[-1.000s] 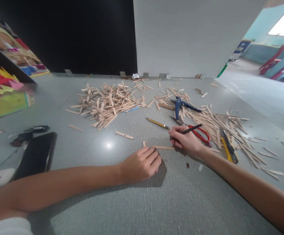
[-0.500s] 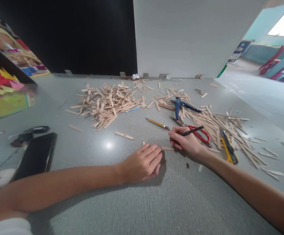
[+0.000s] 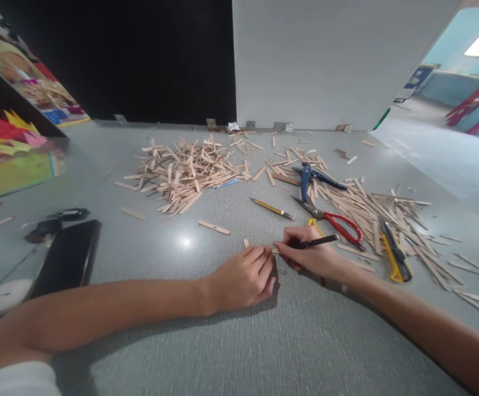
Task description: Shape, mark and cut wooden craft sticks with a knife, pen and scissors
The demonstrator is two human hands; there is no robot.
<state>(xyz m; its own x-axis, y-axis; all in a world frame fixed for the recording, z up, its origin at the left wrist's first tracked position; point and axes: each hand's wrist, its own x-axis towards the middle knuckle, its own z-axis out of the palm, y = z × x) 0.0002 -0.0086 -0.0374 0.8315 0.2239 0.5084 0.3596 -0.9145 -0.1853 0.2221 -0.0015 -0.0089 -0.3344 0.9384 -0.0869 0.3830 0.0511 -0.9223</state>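
Observation:
My left hand [image 3: 243, 278] rests on the table with its fingers curled together over small wooden craft sticks. One craft stick's end [image 3: 246, 242] pokes out above the knuckles, and a short bit of another [image 3: 276, 251] shows between my hands. Most of what lies under the left fingers is hidden. In my right hand [image 3: 311, 253] a black pen [image 3: 322, 241] is pinched, slanting up to the right, its tip end close to the left fingertips. Beyond the hands lie a yellow craft knife [image 3: 272, 208] and a loose craft stick [image 3: 213, 227].
Two heaps of craft sticks, left [image 3: 185, 179] and right [image 3: 347, 203], cover the back. Red-handled scissors [image 3: 342, 225], blue-handled cutters [image 3: 306, 179] and a yellow box cutter [image 3: 395, 253] lie to the right. A phone [image 3: 66, 256] and a white mouse [image 3: 4, 297] are at left.
My right hand has moved left and slightly down with the pen, up to the left fingers. The left hand stays almost in place. The view has shifted a little.

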